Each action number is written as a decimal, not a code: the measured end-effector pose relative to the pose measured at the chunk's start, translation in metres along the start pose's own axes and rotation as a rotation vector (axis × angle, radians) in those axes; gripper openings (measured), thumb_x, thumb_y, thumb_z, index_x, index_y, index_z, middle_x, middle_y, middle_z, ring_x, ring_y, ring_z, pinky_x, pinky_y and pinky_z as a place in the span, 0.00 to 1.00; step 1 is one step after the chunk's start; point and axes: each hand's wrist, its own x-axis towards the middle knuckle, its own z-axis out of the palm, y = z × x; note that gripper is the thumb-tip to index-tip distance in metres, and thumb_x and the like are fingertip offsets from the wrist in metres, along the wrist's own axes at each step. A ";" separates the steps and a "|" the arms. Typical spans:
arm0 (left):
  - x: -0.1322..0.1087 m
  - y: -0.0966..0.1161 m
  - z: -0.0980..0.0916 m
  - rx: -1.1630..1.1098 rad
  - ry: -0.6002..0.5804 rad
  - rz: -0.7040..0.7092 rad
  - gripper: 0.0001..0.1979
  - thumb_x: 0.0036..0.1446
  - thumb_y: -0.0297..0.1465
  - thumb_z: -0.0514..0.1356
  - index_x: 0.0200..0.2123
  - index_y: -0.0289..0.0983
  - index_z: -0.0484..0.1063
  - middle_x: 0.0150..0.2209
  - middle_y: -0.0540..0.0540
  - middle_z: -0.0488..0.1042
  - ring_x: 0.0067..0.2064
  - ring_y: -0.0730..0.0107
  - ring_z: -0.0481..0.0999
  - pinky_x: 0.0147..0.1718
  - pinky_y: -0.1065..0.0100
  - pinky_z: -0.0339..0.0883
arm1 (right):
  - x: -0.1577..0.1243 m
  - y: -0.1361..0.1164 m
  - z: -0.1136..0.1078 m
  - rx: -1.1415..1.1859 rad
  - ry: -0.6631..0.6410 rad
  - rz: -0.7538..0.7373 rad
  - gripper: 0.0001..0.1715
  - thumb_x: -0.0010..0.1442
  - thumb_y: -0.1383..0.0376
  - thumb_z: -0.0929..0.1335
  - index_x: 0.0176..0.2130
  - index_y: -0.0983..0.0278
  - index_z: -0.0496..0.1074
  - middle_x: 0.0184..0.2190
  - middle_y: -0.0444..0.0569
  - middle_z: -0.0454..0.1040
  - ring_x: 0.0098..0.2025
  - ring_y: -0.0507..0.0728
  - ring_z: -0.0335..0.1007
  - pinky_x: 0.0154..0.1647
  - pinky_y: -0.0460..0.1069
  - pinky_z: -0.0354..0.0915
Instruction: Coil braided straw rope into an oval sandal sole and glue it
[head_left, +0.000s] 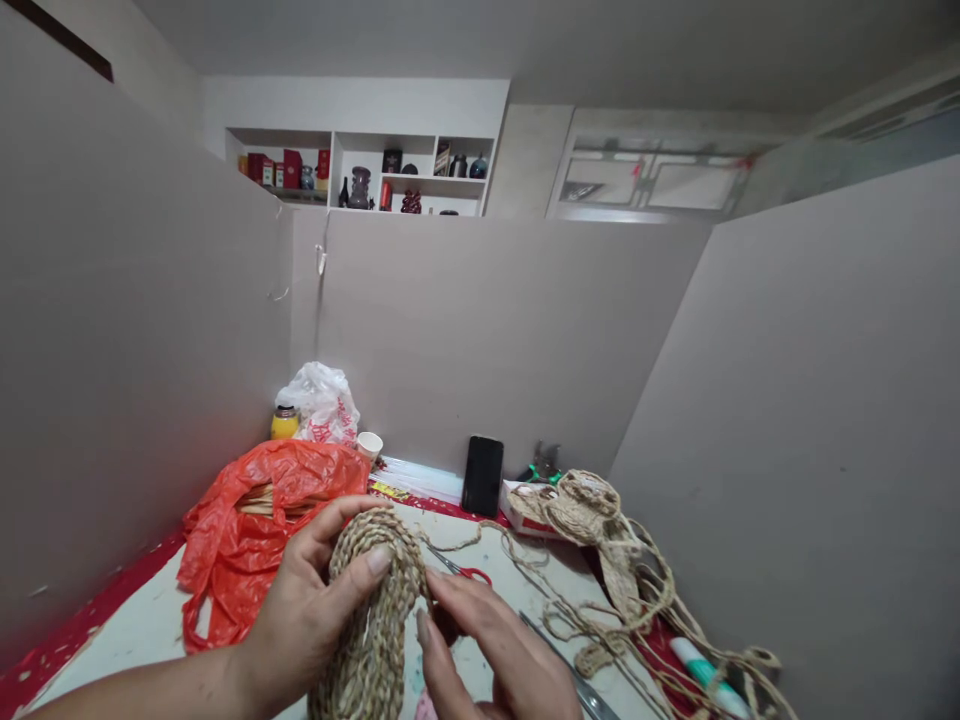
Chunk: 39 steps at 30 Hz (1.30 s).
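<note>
My left hand grips a long, rounded piece of coiled straw braid, shaped like a shoe sole, with the thumb laid across its top face. At the piece's right edge, the thumb and forefinger of my right hand close on the rim. What sits between those fingertips is mostly hidden. The lower end of the braid piece runs out of view. Just behind it lie scissors with red handles. A long metal tool, perhaps a larger pair of scissors, lies partly under my right hand.
A red plastic bag with straw-coloured material stands at left. Behind it are a white bag, a yellow jar and a paper cup. A phone leans at the back. Tangled braid, green-handled pliers and a glue tube lie right.
</note>
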 end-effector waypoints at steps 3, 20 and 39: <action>0.000 0.000 0.003 -0.005 0.024 0.008 0.17 0.51 0.35 0.65 0.44 0.42 0.69 0.31 0.51 0.76 0.31 0.73 0.73 0.31 0.75 0.69 | 0.000 -0.003 0.001 0.069 0.024 0.060 0.24 0.53 0.77 0.66 0.48 0.60 0.72 0.37 0.49 0.78 0.35 0.54 0.76 0.32 0.44 0.73; 0.006 -0.003 0.011 -0.069 0.052 0.011 0.19 0.51 0.35 0.65 0.46 0.40 0.66 0.29 0.51 0.76 0.27 0.73 0.74 0.27 0.74 0.70 | 0.005 -0.005 -0.004 0.219 0.040 0.212 0.21 0.53 0.77 0.69 0.42 0.56 0.76 0.32 0.43 0.80 0.31 0.51 0.76 0.36 0.43 0.71; 0.009 -0.008 0.018 0.002 0.077 0.050 0.19 0.52 0.37 0.64 0.45 0.40 0.65 0.28 0.51 0.74 0.24 0.73 0.73 0.24 0.73 0.69 | 0.018 -0.007 -0.013 0.722 -0.080 0.953 0.11 0.50 0.59 0.76 0.31 0.64 0.77 0.19 0.44 0.77 0.22 0.49 0.73 0.26 0.42 0.69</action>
